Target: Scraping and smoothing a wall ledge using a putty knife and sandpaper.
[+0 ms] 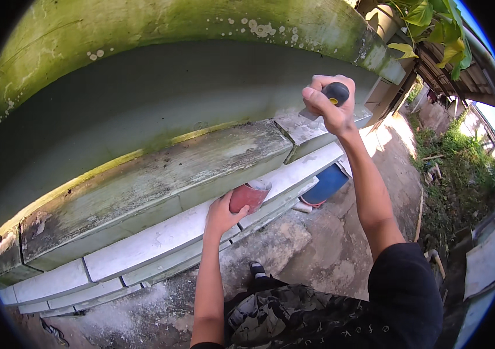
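My left hand (222,216) is wrapped around a red cup (246,200), its pale, dusty rim tilted toward the right, beside the white band (163,237) of a stepped wall. Farther up and to the right, my right hand (335,107) grips a scraper by its black handle (336,92), which has a yellow mark. Part of a flat metal blade (309,114) shows below the fist, close to the right end of the weathered ledge (154,174). The fingers hide the rest of the tool.
A green, stained upper beam (177,26) overhangs a dark recessed wall (189,81). Below the ledge at right stands a blue container (328,185) on the rough concrete ground (329,244). Leaves (433,26) hang at top right, and plants (463,157) grow beyond the path.
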{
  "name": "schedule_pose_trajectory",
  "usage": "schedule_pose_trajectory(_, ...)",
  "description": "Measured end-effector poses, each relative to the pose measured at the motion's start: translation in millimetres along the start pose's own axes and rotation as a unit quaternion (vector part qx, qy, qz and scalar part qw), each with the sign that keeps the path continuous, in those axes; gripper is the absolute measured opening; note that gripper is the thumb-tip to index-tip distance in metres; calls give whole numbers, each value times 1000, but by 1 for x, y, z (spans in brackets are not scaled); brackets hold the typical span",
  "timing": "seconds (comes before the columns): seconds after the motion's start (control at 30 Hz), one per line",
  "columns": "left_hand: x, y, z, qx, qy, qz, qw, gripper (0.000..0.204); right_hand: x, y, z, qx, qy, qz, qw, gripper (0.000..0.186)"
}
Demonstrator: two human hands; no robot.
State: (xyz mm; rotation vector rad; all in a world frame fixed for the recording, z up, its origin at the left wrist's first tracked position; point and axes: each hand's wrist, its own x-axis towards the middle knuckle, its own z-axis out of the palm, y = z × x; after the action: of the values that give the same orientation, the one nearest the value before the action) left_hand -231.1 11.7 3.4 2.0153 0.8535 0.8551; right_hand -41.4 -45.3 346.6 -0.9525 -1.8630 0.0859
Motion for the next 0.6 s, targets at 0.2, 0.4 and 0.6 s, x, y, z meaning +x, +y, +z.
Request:
schedule_pose_trajectory(0.2, -1, 8, -4, -11, -34, -19, 999, 76, -20, 31, 16, -192, -65, -20, 979, 35)
schedule_pose_trajectory(0.4, 1, 4, 3, 10, 16, 30, 999, 83, -22, 43, 3, -147, 11, 12, 989, 34)
schedule_pose_trajectory(0.6, -1, -9, -1, 20, 38, 49, 998, 83, -12, 28, -9, 39, 47, 23, 998, 37)
